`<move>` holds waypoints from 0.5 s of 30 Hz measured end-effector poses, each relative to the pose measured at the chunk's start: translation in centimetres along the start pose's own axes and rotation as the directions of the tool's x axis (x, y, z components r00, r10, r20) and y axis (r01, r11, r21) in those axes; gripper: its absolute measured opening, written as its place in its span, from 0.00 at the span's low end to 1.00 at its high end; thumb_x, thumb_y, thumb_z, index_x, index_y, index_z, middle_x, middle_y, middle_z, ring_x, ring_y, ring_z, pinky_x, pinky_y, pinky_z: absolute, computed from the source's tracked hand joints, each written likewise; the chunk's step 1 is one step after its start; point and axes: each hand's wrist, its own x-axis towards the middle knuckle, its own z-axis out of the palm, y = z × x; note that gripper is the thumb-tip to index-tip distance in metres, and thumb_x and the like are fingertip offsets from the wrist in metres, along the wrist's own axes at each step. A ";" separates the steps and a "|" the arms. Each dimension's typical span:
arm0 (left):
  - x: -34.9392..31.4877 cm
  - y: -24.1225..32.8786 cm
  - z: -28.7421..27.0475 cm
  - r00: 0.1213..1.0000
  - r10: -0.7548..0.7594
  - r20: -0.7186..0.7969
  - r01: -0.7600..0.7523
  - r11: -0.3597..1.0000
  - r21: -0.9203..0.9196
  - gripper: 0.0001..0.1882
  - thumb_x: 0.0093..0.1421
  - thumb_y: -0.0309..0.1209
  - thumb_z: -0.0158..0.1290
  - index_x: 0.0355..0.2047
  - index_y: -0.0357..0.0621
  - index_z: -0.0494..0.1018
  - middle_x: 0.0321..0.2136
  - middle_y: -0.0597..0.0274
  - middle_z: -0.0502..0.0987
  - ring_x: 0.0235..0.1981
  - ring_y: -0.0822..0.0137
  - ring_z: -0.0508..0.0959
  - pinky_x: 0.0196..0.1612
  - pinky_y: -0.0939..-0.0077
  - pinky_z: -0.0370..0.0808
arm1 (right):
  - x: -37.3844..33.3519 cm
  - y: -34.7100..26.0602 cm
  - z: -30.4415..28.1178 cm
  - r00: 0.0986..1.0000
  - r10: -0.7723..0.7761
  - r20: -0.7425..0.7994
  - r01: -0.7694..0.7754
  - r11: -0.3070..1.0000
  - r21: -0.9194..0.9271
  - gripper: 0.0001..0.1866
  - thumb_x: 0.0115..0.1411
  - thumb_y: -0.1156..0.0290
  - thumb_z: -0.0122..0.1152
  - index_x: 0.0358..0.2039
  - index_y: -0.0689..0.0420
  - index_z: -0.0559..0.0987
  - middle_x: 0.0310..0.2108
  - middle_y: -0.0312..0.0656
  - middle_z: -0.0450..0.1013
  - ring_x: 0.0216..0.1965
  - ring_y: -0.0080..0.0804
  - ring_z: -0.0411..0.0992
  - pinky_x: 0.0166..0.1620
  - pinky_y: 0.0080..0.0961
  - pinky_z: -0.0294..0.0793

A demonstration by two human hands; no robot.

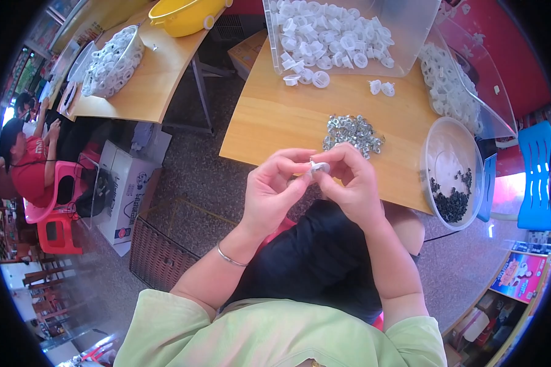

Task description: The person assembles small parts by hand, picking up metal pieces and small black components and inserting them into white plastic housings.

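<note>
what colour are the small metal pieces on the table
Silvery; the small metal pieces show best in the head view.

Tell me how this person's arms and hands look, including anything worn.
Short, pale green sleeves cover the upper arms. The left hand and right hand are ungloved. A thin, silver-coloured bangle circles the left wrist; the right wrist shows none.

White part (pixel 320 166), frame centre: partly covered by fingertips (pixel 300 182). Clear bin (pixel 411 37), top: cropped by upper edge. Black pieces (pixel 452 205), right: too small to be identified.
</note>
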 end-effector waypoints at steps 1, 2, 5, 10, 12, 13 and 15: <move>0.0 0.0 0.0 1.000 0.002 0.008 -0.002 1.000 0.015 0.06 0.54 0.14 0.49 0.32 0.34 0.73 0.45 0.51 0.69 0.46 0.65 0.71 0.50 0.73 0.70 | -0.1 0.0 -0.1 0.999 0.049 0.015 -0.049 0.999 0.018 0.10 0.50 0.85 0.56 0.34 0.63 0.72 0.32 0.36 0.66 0.35 0.21 0.70 0.39 0.16 0.71; 0.0 0.0 0.0 1.000 0.002 0.008 -0.002 1.000 0.014 0.06 0.54 0.14 0.49 0.32 0.34 0.73 0.45 0.51 0.69 0.46 0.65 0.71 0.50 0.73 0.70 | -0.2 -0.1 -0.1 0.995 0.097 0.029 -0.098 0.995 0.035 0.08 0.51 0.85 0.56 0.33 0.63 0.71 0.32 0.36 0.66 0.35 0.21 0.70 0.40 0.17 0.71; 0.0 0.1 0.0 1.000 0.010 0.027 -0.011 1.000 0.024 0.06 0.54 0.15 0.49 0.32 0.34 0.73 0.45 0.51 0.69 0.46 0.65 0.72 0.50 0.73 0.70 | -0.3 0.0 -0.3 0.997 0.074 0.027 -0.074 0.997 -0.008 0.08 0.51 0.84 0.57 0.32 0.62 0.71 0.32 0.36 0.66 0.35 0.21 0.70 0.40 0.17 0.71; 0.1 0.2 -0.2 0.999 -0.035 0.023 0.035 0.999 0.004 0.05 0.55 0.16 0.49 0.32 0.33 0.72 0.44 0.51 0.69 0.45 0.65 0.73 0.49 0.72 0.72 | -0.1 0.0 -0.4 0.994 0.083 0.064 -0.087 0.994 0.066 0.08 0.52 0.83 0.56 0.34 0.63 0.71 0.32 0.35 0.68 0.35 0.19 0.70 0.39 0.15 0.70; 0.2 0.6 0.2 0.997 -0.076 -0.001 0.076 0.996 -0.050 0.05 0.55 0.17 0.50 0.33 0.33 0.72 0.44 0.51 0.70 0.45 0.65 0.73 0.49 0.72 0.72 | -0.1 -0.3 -0.5 0.990 0.115 0.081 -0.126 0.980 0.152 0.08 0.53 0.83 0.56 0.35 0.63 0.71 0.32 0.35 0.69 0.35 0.19 0.69 0.39 0.15 0.70; 0.2 0.7 0.4 0.993 -0.117 -0.025 0.114 0.988 -0.103 0.05 0.55 0.17 0.50 0.33 0.33 0.71 0.44 0.50 0.70 0.44 0.65 0.73 0.48 0.72 0.73 | -0.1 -0.6 -0.5 0.989 0.117 0.087 -0.131 0.974 0.184 0.08 0.53 0.83 0.55 0.36 0.63 0.72 0.33 0.35 0.69 0.36 0.19 0.70 0.40 0.16 0.71; 0.2 0.6 0.2 0.992 -0.122 -0.044 0.116 0.987 -0.110 0.06 0.55 0.18 0.51 0.34 0.34 0.70 0.43 0.50 0.71 0.44 0.65 0.74 0.48 0.72 0.73 | 0.0 -0.7 -0.4 0.988 0.118 0.096 -0.136 0.966 0.218 0.09 0.54 0.82 0.55 0.37 0.64 0.72 0.33 0.35 0.69 0.37 0.19 0.70 0.42 0.16 0.71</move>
